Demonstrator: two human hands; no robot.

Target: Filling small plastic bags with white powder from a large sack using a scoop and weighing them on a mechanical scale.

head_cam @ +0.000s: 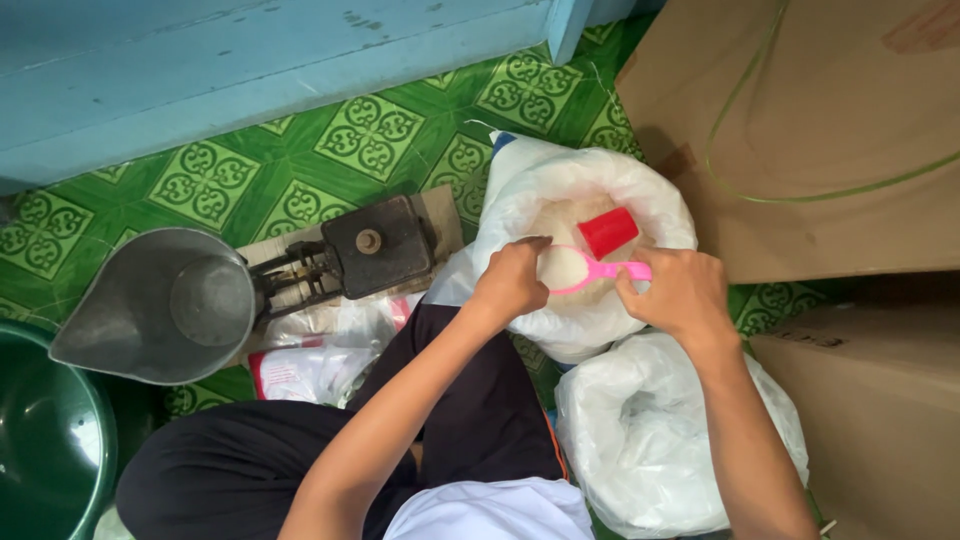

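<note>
Over the open sack (520,190), pink scoop (590,270) lying crosswise, right hand (675,290) pinching handle, left hand (510,280) seemingly cupping bowl

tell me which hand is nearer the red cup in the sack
Right. The right hand grips the pink scoop's handle just below and right of the red cup. The left hand sits further off, at the scoop's bowl, lower left of the cup.

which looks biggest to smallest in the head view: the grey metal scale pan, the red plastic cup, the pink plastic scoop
1. grey metal scale pan, clearly largest.
2. pink plastic scoop, longer than the cup, partly hidden by the hands.
3. red plastic cup, smallest, though partly sunk in the white grains.
</note>
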